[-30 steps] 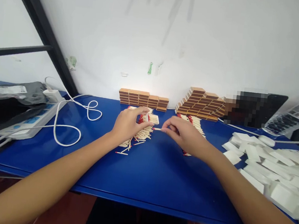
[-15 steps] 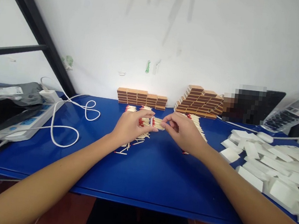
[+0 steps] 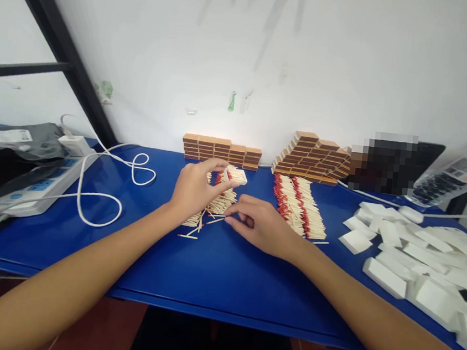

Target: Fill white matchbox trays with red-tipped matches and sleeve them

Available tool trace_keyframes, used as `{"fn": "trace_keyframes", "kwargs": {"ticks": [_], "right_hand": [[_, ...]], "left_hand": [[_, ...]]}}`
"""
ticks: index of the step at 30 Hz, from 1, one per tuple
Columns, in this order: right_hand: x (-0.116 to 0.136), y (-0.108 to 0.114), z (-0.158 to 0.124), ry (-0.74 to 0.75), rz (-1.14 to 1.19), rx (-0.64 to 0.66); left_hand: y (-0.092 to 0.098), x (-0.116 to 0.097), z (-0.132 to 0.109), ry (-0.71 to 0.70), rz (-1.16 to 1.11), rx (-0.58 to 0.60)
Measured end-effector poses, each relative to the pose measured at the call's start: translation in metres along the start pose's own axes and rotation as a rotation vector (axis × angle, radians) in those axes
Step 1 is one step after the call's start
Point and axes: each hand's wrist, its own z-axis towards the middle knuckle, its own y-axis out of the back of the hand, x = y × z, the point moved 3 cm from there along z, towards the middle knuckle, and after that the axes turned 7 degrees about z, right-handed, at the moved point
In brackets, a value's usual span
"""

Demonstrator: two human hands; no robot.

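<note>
Between thumb and fingers, my left hand (image 3: 197, 185) grips a small white matchbox tray (image 3: 239, 179) with matches in it, tilted above a pile of red-tipped matches (image 3: 223, 203). Lower and to the right, my right hand (image 3: 259, 225) has its fingers pinched at the plain end of a loose match (image 3: 215, 221) at the pile's near edge. How firmly they hold it is hard to see. A second batch of matches (image 3: 297, 207) lies in two rows beyond my right wrist. Part of the left pile is hidden behind my left hand.
Brown matchboxes stand stacked against the wall, in a low row (image 3: 221, 151) and a taller stepped stack (image 3: 312, 158). Empty white trays (image 3: 421, 256) are heaped at the right. A power strip (image 3: 44, 186) and white cable (image 3: 101, 197) lie left on the blue table (image 3: 223, 274).
My right hand has left the tray and moved down and left to the loose match. My left hand has kept the tray, raising and tilting it slightly. The right-hand match rows are now uncovered.
</note>
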Motion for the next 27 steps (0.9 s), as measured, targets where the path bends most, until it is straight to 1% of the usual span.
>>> {"fn": "trace_keyframes", "kwargs": {"ticks": [4, 8, 12, 14, 15, 17, 21, 23, 25, 27], "right_hand": [[-0.004, -0.015, 0.002, -0.071, -0.011, 0.041], [-0.003, -0.02, 0.005, -0.105, 0.023, 0.063], [0.004, -0.016, 0.003, -0.109, -0.002, 0.155], [0.008, -0.009, 0.0, -0.11, 0.0, 0.194], [0.008, -0.005, -0.001, -0.108, 0.006, 0.193], [0.006, 0.008, -0.002, -0.094, 0.007, 0.131], [-0.006, 0.036, 0.0, -0.097, -0.073, -0.148], [-0.011, 0.045, 0.002, -0.113, -0.122, -0.253], [-0.015, 0.048, 0.003, -0.118, -0.149, -0.292], [-0.016, 0.047, 0.003, -0.114, -0.154, -0.286]], "left_hand": [[0.0, -0.002, -0.001, -0.003, 0.002, 0.018], [0.001, -0.003, -0.001, 0.009, -0.015, 0.022], [0.001, -0.003, -0.001, 0.013, -0.002, 0.024], [0.001, -0.003, -0.001, 0.011, 0.003, 0.029], [0.0, -0.002, -0.001, 0.01, 0.003, 0.033], [-0.001, 0.0, -0.001, 0.006, 0.011, 0.043], [-0.002, 0.001, -0.001, -0.012, 0.046, 0.049], [-0.003, 0.0, -0.002, -0.024, 0.047, 0.054], [-0.004, -0.001, -0.003, -0.039, 0.04, 0.06], [-0.005, -0.003, -0.004, -0.062, 0.028, 0.066]]}}
